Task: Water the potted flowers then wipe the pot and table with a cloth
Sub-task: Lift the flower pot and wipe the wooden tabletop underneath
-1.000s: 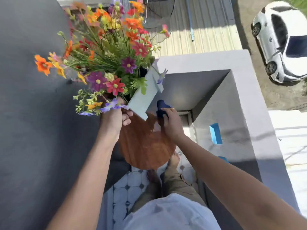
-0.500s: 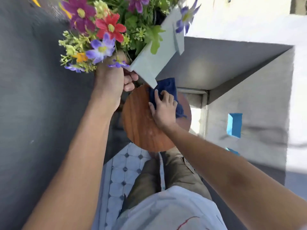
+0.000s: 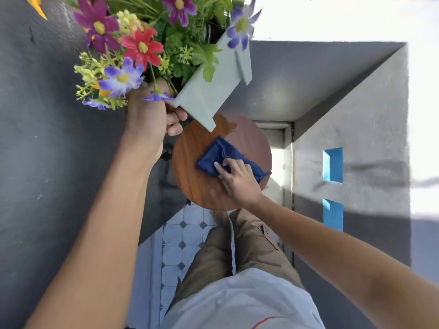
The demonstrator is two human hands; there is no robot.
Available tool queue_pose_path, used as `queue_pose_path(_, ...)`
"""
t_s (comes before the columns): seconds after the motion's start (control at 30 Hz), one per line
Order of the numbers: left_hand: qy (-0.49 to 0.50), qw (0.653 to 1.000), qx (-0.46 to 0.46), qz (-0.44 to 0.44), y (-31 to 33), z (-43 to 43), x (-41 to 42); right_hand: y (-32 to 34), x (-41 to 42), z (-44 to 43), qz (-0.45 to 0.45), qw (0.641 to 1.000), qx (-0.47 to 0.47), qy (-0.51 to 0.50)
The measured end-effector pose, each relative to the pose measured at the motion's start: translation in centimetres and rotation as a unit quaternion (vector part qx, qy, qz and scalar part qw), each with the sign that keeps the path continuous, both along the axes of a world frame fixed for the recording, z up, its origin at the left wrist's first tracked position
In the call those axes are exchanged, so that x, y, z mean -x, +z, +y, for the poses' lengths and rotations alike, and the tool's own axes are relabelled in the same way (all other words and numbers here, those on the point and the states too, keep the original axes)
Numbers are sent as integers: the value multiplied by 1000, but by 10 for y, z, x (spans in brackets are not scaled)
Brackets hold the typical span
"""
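Observation:
My left hand (image 3: 149,117) grips the pale grey-green square pot (image 3: 211,91) and holds it lifted and tilted above the far edge of the round wooden table (image 3: 190,176). Colourful flowers (image 3: 140,46) spill out of the pot toward the upper left and partly hide my left hand. My right hand (image 3: 237,179) presses a folded dark blue cloth (image 3: 225,155) flat on the tabletop, fingers spread over its near part. The pot's lower corner hangs just above the table's far rim.
A dark grey wall (image 3: 47,162) runs along the left. A grey parapet (image 3: 368,129) with blue openings (image 3: 332,165) stands to the right. White tiled floor (image 3: 183,238) and my legs (image 3: 237,248) lie below the table.
My right hand has slid the blue cloth from the table's far edge toward its middle and right. The pot stays lifted in my left hand; the camera has tipped further down.

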State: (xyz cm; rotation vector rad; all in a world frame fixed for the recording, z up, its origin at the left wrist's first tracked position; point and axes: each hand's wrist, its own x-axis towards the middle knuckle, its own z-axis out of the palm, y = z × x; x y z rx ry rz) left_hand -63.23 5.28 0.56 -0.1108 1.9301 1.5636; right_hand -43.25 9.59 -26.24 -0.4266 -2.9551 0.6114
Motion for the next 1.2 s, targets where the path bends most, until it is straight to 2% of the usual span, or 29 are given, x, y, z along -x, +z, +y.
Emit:
queue_pose_path(0.1,-4,1000,-5,-3,0,-5,-6,1,22,54,-9,984,-10,-175)
queue_pose_path(0.17,-10,1000,-4,0,-2,-6,-10,2,39,65,-2,975,-2,-222)
queue_pose_path(0.3,-19,1000,0,3,-3,-9,-15,5,54,17,22,981,39,-188)
queue_pose_path(0.47,-25,1000,-2,2,-6,-8,-20,2,20,-83,39,995,85,-25)
queue_pose_path(0.57,-27,1000,-1,4,-7,-8,-21,-2,-20,-102,38,995,86,34)
queue_pose_path(0.7,-32,999,1,2,-7,-9,-22,-2,-59,-60,32,998,57,-6)
queue_pose_path(0.8,-18,1000,-2,8,-9,-11,-21,-1,-62,-8,29,992,41,-115)
queue_pose_path(0.9,-9,1000,-13,12,-10,-14,-24,-2,-41,37,34,969,35,-244)
queue_pose_path(1.0,-9,1000,-15,8,-10,-16,-25,2,-20,50,42,946,61,-314)
queue_pose_path(1.1,-11,1000,2,11,-12,-19,-21,3,-21,25,40,953,81,-290)
queue_pose_path(1.2,-13,1000,14,13,-14,-19,-16,4,-37,-17,40,981,104,-158)
